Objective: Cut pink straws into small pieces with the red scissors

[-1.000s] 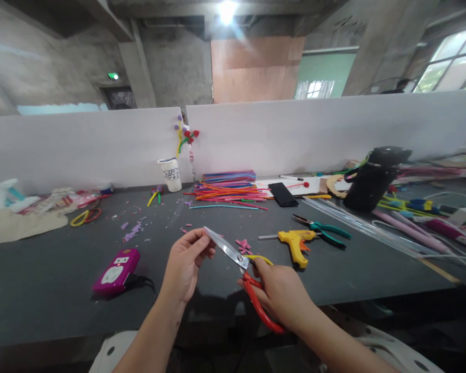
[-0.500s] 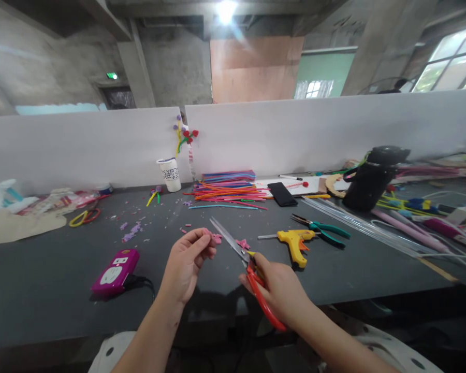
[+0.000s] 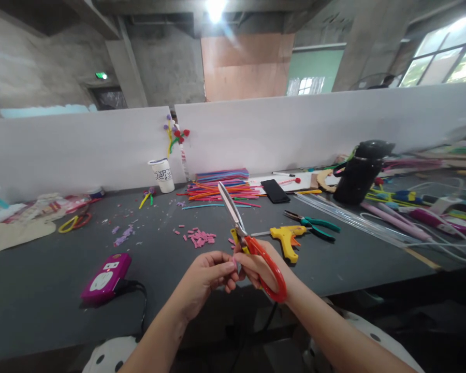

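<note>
My right hand point(image 3: 262, 264) is wrapped round scissors point(image 3: 261, 254) with red handles, their blades pointing up and away. Its fingertips meet those of my left hand point(image 3: 213, 272) over the table's front part. Between the fingertips shows a small bit of pink pipe cleaner point(image 3: 235, 263), pinched by my left hand and mostly hidden. Just beyond the hands lies a pile of short pink pieces point(image 3: 201, 238). A few more pink bits point(image 3: 232, 242) are beside the scissors.
A yellow glue gun point(image 3: 289, 241) and green-handled pliers point(image 3: 314, 224) lie to the right. Behind are a pipe-cleaner bundle point(image 3: 221, 190), a phone point(image 3: 275, 191) and a black jug point(image 3: 361, 173). A magenta box point(image 3: 106, 278) with a cable stands left, and a white cup point(image 3: 162, 176) at the back.
My left hand has moved right and nearer to me, meeting my right fingertips. The scissors have tilted more upright. The pink pile, earlier mostly hidden behind my left hand, now shows.
</note>
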Available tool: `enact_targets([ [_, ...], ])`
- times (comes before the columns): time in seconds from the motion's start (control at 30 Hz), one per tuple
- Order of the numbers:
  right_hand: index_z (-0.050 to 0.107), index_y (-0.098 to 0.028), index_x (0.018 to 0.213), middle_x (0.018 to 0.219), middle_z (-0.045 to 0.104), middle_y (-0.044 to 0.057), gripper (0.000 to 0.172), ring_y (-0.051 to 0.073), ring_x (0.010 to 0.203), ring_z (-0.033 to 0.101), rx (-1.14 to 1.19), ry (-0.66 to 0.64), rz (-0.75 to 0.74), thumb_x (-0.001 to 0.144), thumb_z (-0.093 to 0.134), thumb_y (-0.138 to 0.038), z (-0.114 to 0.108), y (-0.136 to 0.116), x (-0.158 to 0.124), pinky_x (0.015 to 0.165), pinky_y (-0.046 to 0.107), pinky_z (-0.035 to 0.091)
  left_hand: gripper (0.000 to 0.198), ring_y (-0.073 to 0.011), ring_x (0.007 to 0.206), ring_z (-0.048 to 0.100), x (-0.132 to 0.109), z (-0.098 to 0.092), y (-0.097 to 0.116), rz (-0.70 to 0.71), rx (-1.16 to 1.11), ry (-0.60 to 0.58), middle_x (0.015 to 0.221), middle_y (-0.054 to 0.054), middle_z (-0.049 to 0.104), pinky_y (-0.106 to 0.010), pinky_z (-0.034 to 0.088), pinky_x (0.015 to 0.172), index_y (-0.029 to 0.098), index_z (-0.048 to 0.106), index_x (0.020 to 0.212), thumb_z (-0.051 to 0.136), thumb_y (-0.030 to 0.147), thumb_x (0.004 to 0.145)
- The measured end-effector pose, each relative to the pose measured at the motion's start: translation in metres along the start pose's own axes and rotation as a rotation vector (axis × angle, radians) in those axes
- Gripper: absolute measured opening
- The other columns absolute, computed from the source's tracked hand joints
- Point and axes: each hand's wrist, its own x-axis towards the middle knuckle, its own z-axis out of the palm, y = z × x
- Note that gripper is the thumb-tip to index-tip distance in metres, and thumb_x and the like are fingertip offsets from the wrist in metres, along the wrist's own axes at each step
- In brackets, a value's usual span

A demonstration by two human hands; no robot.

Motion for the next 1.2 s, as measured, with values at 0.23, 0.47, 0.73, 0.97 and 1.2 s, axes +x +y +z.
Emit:
enact_targets([
  [0.23,0.045,-0.018,0.067,0.043,0.045,-0.009,0.008,0.003,0.028,0.033,-0.082,0.054,-0.036,0.065,0.047,-0.026,-0.002,0.008,-0.001,0.027,0.013,0.024,0.012,-0.0089,0.049,0.051,0.004,-0.001,-0.003,0.054,0.12,0.055,0.057,-0.001,0.057,-0.021,0.039,0.049,0.012,0.058,0.069,0.059,0.024,0.066],
  [0.47,0.045,-0.018,0.072,0.047,0.043,-0.008,0.017,0.005,0.032,0.036,-0.174,0.08,-0.043,0.071,0.046,-0.035,-0.003,0.011,0.001,0.03,0.016,0.027,0.011,-0.0091,0.047,0.049,0.006,-0.001,-0.003,0.123,0.194,0.128,0.053,0.001,0.056,-0.022,0.038,0.048,0.012,0.058,0.065,0.061,0.022,0.064],
  [0.73,0.046,-0.019,0.079,0.061,0.055,-0.001,0.025,0.014,0.055,0.051,-0.901,0.124,-0.238,0.074,0.046,-0.043,-0.005,0.013,-0.012,0.048,0.021,0.028,0.008,-0.0067,0.052,0.053,0.002,-0.013,0.01,0.308,-0.187,0.404,0.061,0.001,0.061,-0.017,0.041,0.052,0.016,0.06,0.069,0.063,0.017,0.063],
  [0.97,0.047,-0.017,0.084,0.066,0.06,0.003,0.039,0.018,0.059,0.057,-1.203,0.154,-0.274,0.074,0.042,-0.054,0.001,0.027,-0.02,0.049,0.024,0.026,0.006,-0.0064,0.055,0.054,0.002,-0.018,0.012,0.461,-0.272,0.466,0.062,0.002,0.062,-0.017,0.042,0.055,0.016,0.063,0.069,0.063,0.015,0.064],
  [1.2,0.047,-0.016,0.085,0.07,0.062,0.005,0.038,0.02,0.06,0.058,-1.264,0.159,-0.292,0.077,0.038,-0.052,0.005,0.03,-0.021,0.049,0.025,0.027,0.003,-0.0065,0.057,0.053,-0.001,-0.014,0.012,0.499,-0.277,0.447,0.067,0.002,0.063,-0.018,0.042,0.057,0.017,0.062,0.069,0.061,0.016,0.066],
])
